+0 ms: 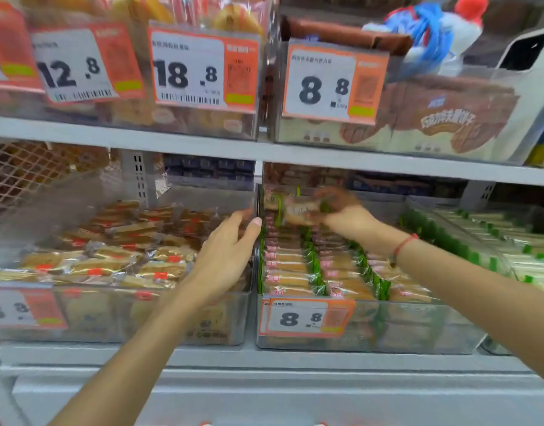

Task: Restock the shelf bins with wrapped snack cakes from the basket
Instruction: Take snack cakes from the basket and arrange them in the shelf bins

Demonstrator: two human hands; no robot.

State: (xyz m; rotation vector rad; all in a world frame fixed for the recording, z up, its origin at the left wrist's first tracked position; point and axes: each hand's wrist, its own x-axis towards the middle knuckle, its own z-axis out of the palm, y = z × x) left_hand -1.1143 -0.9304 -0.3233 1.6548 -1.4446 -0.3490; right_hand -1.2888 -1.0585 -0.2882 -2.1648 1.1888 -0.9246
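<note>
- while a person restocks a shop shelf, the right hand [335, 210] grasps a small bunch of wrapped snack cakes [298, 210], motion-blurred, above the far end of the middle clear bin [418, 327].
- that bin holds neat rows of green-edged cakes [295, 272] behind an 8.8 price tag [307, 318].
- the left hand [227, 250] holds nothing, fingers straight and released, fingertips at the divider between this bin and the left bin of red-labelled cakes [111, 259].
- the basket is out of view.
- the cakes look light and soft under slick film; they would likely crush if squeezed, so a gentle hold across the long sides seems best, not by the crimped ends.
</note>
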